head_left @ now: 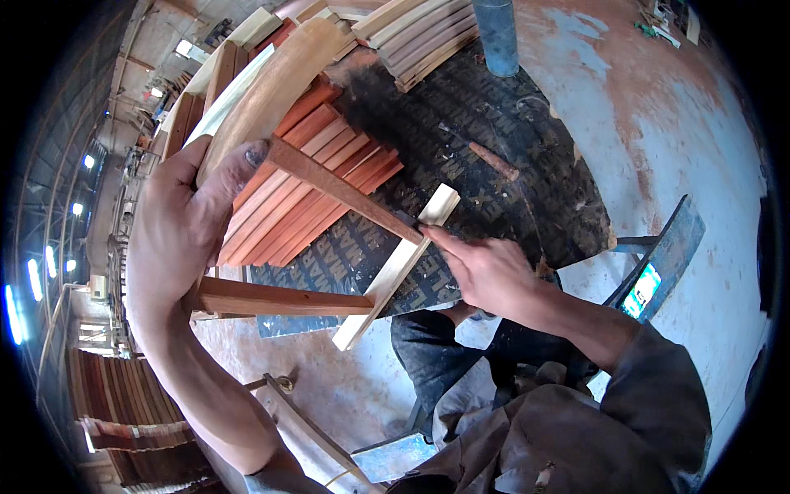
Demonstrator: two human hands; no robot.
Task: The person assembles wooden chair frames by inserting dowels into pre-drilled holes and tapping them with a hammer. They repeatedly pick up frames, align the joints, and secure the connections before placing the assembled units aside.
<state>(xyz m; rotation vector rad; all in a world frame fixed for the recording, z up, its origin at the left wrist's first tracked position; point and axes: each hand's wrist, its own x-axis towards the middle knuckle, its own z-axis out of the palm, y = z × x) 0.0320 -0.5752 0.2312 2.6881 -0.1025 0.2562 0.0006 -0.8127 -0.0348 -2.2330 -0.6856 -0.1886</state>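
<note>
My left hand point(177, 222) is closed around a wide, curved wooden board point(276, 82), with the thumb lying across its near end. From there a reddish-brown wooden leg point(337, 183) slants toward a pale wooden bar point(403, 259). A second brown leg point(284, 296) meets the same bar lower down; its other end is hidden behind my left wrist. At the upper leg's joint with the bar, my right hand point(494, 272) is closed, index finger stretched along. Something small and dark shows at that fingertip, but its kind is unclear.
Stacked reddish slats point(321, 173) lie on a black printed board point(461, 148), beside a wooden-handled tool point(494, 161). More lumber point(420, 37) is piled behind, near a blue post point(496, 37). A tilted blue-grey panel point(675, 247) stands right. Boards point(132, 395) lean at lower left.
</note>
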